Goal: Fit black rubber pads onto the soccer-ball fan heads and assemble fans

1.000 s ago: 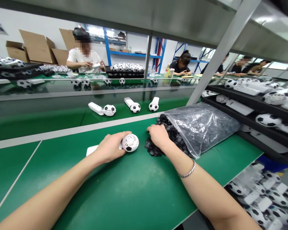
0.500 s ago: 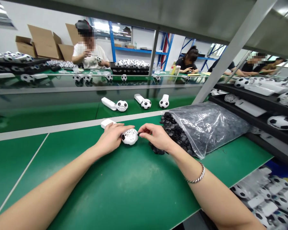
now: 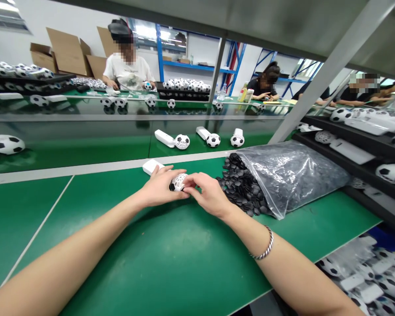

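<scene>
Both hands are in close now, right at the middle of the bench (image 3: 171, 259)! The left hand (image 3: 159, 186) has the ball (image 3: 178, 181) in its grip, fingers curled over the top and far side, thumb along the near side. The ball shows white mesh and a black patch, just above the green surface, and its white handle (image 3: 152, 166) pokes out beyond the left fingers, towards the pale edge strip (image 3: 118, 166).

In from the other side, the right hand (image 3: 207, 192): thumb and forefinger drawn together, tips against the ball's right side. Is there anything between them? Can't tell, the fingers cover it. A twisted bracelet (image 3: 266, 248) circles that forearm.

Just beside the right hand, black pieces (image 3: 242, 184) spill from the mouth of a clear bag (image 3: 292, 175) lying on its side. Past the edge strip, three units (image 3: 182, 141) lie in a row on the belt (image 3: 118, 145). Stacked trays (image 3: 335, 149) stand off to the right, and across the way a co-worker (image 3: 128, 72) sits in a white shirt.
</scene>
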Tool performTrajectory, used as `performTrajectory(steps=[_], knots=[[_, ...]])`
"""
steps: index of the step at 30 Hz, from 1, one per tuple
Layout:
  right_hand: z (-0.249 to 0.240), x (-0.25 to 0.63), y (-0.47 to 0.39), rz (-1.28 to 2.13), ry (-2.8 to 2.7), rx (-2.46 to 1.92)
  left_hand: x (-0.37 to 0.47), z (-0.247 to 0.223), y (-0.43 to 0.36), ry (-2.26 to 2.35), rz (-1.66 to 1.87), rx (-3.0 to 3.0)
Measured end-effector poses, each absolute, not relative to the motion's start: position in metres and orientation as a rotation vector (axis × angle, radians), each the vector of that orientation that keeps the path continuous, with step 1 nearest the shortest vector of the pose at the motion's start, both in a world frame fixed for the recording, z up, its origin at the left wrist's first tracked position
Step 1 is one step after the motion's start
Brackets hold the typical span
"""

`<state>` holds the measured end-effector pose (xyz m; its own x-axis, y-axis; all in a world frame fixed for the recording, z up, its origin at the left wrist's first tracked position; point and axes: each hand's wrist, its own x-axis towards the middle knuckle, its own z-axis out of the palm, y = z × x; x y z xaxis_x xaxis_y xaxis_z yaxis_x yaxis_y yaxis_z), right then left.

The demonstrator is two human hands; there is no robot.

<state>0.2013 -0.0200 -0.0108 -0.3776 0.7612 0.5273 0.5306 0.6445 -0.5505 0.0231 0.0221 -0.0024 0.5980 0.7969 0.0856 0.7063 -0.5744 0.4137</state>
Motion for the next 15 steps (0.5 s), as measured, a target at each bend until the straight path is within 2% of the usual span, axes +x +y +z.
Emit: performTrajectory(steps=[6, 10, 15], knots=[[-0.020, 0.206, -0.014, 0.725, -1.845, -1.255, 0.024, -0.002, 0.021, 1.264, 0.405, 2.466], [-0.030, 0.204, -0.009, 1.064, -1.769, -1.148, 0.026, 0.001, 0.019, 1.291, 0.460, 2.417], [-0.029, 0.203, -0.007, 1.058, -1.768, -1.152, 0.027, -0.002, 0.020, 1.232, 0.533, 2.408]])
